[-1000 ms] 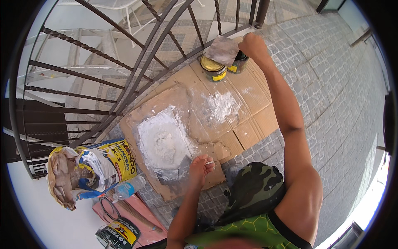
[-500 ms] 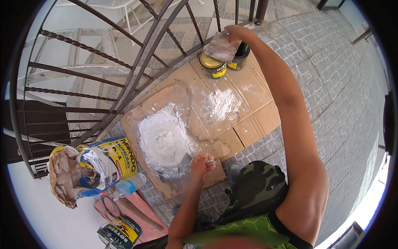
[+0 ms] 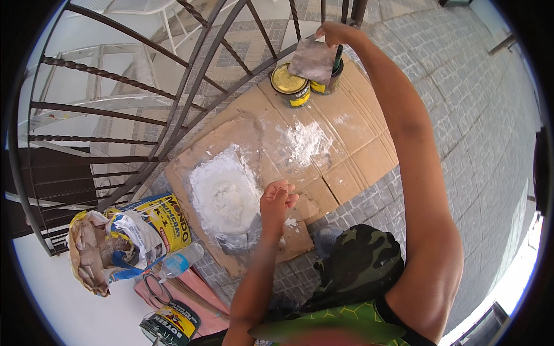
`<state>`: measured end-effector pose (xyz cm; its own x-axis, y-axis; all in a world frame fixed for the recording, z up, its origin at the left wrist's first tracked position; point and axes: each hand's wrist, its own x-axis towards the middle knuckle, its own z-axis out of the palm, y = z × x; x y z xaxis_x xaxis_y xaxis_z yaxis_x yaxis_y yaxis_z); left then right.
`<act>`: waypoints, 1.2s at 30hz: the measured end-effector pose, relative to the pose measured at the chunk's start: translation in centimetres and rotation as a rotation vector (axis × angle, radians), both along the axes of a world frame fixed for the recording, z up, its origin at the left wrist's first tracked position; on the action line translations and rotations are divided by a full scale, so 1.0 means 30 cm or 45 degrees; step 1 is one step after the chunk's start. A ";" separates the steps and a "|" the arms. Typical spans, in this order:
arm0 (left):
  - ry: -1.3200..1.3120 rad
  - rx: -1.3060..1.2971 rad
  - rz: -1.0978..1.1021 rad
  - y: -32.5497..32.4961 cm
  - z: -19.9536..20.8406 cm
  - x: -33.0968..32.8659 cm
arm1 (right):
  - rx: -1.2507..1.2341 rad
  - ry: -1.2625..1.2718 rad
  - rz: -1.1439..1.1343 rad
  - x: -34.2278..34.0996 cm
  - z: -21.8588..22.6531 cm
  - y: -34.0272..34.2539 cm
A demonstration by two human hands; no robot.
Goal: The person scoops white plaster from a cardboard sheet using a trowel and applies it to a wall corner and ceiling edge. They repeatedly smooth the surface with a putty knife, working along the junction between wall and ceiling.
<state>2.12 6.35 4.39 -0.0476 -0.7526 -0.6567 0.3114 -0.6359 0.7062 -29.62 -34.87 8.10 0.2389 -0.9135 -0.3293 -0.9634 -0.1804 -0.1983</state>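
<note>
My right hand (image 3: 337,34) reaches far out and grips the upper edge of a flat, square, grey-brown sheet (image 3: 313,60). The sheet slants over an open can with a yellowish top (image 3: 289,81) and partly covers a second dark can (image 3: 330,85) beside it. My left hand (image 3: 278,199) hovers over the cardboard (image 3: 358,132), its fingers curled in; whatever they may hold is hidden. Near it lies a heap of white powder (image 3: 228,193) on a thin grey plate (image 3: 236,241). A smaller patch of white powder (image 3: 309,144) lies nearer the cans.
A dark metal railing (image 3: 190,75) curves along the left. An opened paper powder bag (image 3: 130,236), a clear plastic bottle (image 3: 182,259) and a dark paint can (image 3: 170,323) stand at lower left. My camouflage-covered knee (image 3: 360,265) is close by. Grey paving (image 3: 479,155) extends to the right.
My left hand has moved up and away from me, showing white flecks on the cardboard beneath where it was. The square sheet has turned slightly in my right hand, showing more of the yellowish can top.
</note>
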 end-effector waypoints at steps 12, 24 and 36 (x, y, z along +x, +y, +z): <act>-0.647 0.221 0.930 0.450 -0.122 0.431 | 0.097 -1.171 -0.035 0.469 0.095 0.658; 0.285 1.262 1.386 0.919 -0.274 0.193 | -0.061 -0.020 0.489 1.162 -0.430 0.671; 0.351 1.333 1.576 1.002 -0.261 0.262 | 0.054 0.182 0.890 1.227 -0.348 0.724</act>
